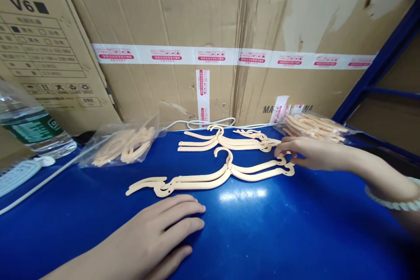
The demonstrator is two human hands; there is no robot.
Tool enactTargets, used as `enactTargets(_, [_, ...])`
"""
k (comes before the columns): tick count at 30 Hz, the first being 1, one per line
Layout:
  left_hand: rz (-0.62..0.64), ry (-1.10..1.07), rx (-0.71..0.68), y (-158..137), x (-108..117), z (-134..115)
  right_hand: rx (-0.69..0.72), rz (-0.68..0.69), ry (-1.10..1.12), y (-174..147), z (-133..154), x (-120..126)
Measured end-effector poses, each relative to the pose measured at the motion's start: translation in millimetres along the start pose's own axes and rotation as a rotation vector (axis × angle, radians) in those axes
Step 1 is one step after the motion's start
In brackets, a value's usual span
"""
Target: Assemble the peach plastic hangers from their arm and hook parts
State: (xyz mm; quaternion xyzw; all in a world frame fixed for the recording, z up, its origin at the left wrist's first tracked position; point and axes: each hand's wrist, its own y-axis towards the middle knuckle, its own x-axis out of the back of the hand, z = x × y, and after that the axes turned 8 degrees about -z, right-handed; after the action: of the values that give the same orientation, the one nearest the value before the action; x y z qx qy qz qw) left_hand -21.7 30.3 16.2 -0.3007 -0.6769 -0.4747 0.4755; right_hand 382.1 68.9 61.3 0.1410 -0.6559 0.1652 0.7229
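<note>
Two groups of beige plastic folding hanger parts lie on the blue tabletop. In the front one, a hanger (203,179) has a central hook, two arms to each side and loose end pieces (146,183) by its left tip. Behind it is a second set of hanger parts (223,141), with small pieces (251,133) lying at its right. My right hand (303,151) is at the right ends of both sets, its fingers closed around a beige hanger piece that they partly cover. My left hand (167,229) rests palm down in front of the front hanger, fingers stretched out and holding nothing.
Clear bags of beige parts lie at the left (121,144) and right (311,127). A water bottle (33,127) and a pale vented object (22,175) are at far left. A white cable (65,168) crosses the blue table (262,236). Cardboard (170,17) stands behind.
</note>
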Motion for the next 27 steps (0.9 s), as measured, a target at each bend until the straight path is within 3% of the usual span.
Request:
enactTargets(4, [0.006,0.023,-0.01,0,0,0,-0.043,-0.096,-0.063,2,1,1])
enactTargets(10, [0.008,0.043,-0.029,1,-2,0,-0.054,-0.401,-0.253,9,-20,-5])
enactTargets(13, [0.005,0.042,-0.041,1,-2,0,-0.041,-0.491,-0.249,14,-31,-13])
enactTargets(27, [-0.015,0.041,-0.058,2,4,-4,-0.008,-0.409,-0.055,33,-36,-43])
